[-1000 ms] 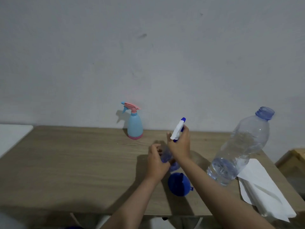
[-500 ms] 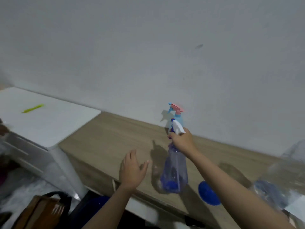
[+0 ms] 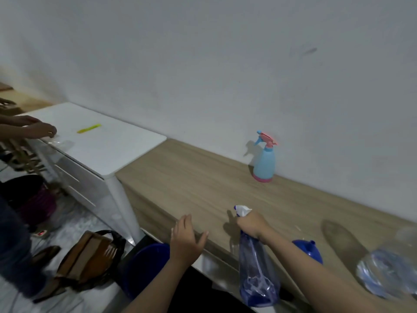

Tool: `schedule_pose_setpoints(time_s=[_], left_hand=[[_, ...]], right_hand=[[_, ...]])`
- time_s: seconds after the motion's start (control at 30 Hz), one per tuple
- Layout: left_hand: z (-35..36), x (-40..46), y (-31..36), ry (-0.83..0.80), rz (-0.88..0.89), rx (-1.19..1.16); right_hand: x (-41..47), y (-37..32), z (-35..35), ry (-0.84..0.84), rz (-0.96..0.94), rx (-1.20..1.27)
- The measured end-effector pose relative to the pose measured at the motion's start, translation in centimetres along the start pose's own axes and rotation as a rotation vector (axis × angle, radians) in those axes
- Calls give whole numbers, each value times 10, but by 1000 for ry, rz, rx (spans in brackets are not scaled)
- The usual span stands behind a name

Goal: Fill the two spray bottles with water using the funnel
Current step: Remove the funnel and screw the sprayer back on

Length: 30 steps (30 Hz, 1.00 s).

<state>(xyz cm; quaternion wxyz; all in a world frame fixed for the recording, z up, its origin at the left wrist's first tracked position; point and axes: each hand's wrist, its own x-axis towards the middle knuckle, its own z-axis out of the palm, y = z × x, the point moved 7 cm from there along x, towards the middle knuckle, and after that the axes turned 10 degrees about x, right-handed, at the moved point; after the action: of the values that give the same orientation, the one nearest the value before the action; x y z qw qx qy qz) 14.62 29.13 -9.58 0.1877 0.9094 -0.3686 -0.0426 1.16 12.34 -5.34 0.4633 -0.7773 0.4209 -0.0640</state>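
My right hand point(image 3: 252, 224) grips the neck of a clear blue spray bottle point(image 3: 257, 272) with a white trigger head, held upright at the wooden table's front edge. To its left, my left hand point(image 3: 186, 239) hovers open above that edge, fingers spread, holding nothing. A light blue spray bottle point(image 3: 264, 161) with a pink trigger stands by the wall at the back. The dark blue funnel point(image 3: 309, 250) lies on the table right of my right forearm. At the far right is the large clear water bottle point(image 3: 388, 271), blurred.
The wooden table point(image 3: 203, 190) runs along a grey wall. A white cabinet point(image 3: 94, 143) with a yellow-green item point(image 3: 89, 128) stands left; another person's hands point(image 3: 38, 128) rest on it. A brown bag point(image 3: 90, 256) and a blue bucket point(image 3: 146, 265) are on the floor.
The view has swung left and down. My right hand has carried the clear blue spray bottle toward the table's front edge. My left hand let go of it and opened.
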Motion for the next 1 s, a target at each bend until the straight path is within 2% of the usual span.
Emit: schedule_pose_setpoints(time_s=[0.2,0.37,0.53,0.7,0.8,0.9,1.0], left_hand=[[-12,-7,19,34,69,-74],[-22,-6,53,7,115,-288],[-31,-9,113,-92,251,-497],[-36,-16,166,-251,364,-626],[-43,-14,190,-250,406,-676],[-49,-10,207,-230,429,-705],[-46,1,220,-220,461,-705]], right_hand=[[-1,4,-14,24,118,162],[-7,-15,-38,106,26,189],[-9,-25,-84,336,-15,364],[-21,-42,-132,477,-112,611],[-33,-48,-157,599,-231,612],[-52,-50,-181,794,-380,635],[-63,-51,-206,919,-455,534]])
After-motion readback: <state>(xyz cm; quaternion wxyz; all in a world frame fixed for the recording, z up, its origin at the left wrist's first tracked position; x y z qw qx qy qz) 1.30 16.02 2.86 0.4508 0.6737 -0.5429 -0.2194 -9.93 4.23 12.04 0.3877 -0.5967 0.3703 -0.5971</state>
